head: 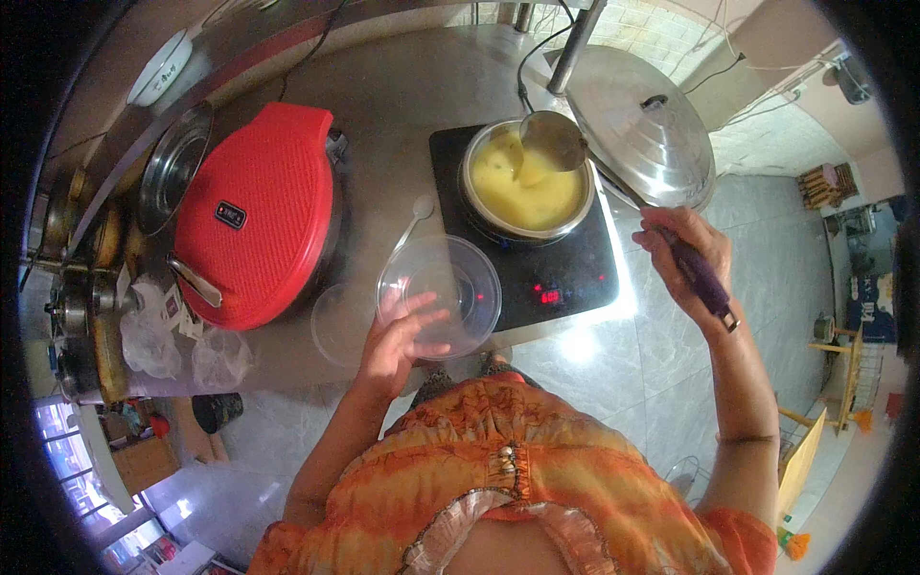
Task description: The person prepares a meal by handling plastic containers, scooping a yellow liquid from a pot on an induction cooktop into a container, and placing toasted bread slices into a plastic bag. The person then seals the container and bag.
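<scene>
My right hand (686, 255) grips a ladle by its purple handle (693, 277). The ladle's metal bowl (564, 144) is tilted over a steel pot (468, 208), and yellow liquid runs from its lip. Inside the pot is a yellow soup or porridge (528, 205). A clear round plastic container (467, 262) is held by my left hand (395, 345), with the fingers spread along its near left side. It looks empty. The pot rests on a black induction cooker (517, 287) with a lit red display.
Left of the cooker stands a red electric griddle (266, 194), its lid down. A white plastic spoon (417, 215) and a clear round lid (338, 323) lie on the steel counter (402, 93). A large metal lid (632, 108) leans behind the pot. Plastic bags (147, 338) sit at left.
</scene>
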Demonstrator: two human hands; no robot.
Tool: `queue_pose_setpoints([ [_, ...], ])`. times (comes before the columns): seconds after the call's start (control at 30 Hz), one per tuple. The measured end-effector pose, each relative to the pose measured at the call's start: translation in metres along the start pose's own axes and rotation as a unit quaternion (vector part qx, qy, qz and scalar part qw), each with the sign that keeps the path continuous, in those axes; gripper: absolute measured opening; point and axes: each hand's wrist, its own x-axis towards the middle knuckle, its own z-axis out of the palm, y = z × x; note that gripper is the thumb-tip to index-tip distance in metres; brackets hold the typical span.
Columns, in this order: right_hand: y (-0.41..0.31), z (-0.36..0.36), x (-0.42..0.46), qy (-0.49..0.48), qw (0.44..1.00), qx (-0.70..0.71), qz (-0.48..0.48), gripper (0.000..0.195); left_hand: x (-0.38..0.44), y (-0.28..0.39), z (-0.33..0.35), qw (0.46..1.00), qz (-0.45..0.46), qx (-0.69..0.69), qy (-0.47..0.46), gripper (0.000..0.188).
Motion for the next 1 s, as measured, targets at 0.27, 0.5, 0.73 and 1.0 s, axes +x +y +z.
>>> queue_pose_setpoints([
  [0.27, 0.032, 0.022, -0.005, -0.039, 0.989, -0.056, -0.129, 0.043, 0.004, -0.006, -0.003, 0.999, 0.011, -0.033, 0.001, 0.064],
  [0.5, 0.041, 0.052, -0.004, 0.028, 0.982, 0.131, 0.136, 0.021, 0.007, -0.007, -0.002, 0.999, 0.003, -0.050, 0.009, 0.059],
  [0.73, 0.047, 0.057, 0.005, 0.066, 0.879, 0.372, 0.290, 0.023, 0.012, -0.006, 0.000, 0.998, 0.004, -0.053, 0.026, 0.060],
  [1.0, 0.051, 0.040, 0.008, 0.113, 0.817, 0.438, 0.358, 0.029, 0.024, 0.009, 0.008, 0.998, 0.058, -0.006, -0.006, 0.062],
])
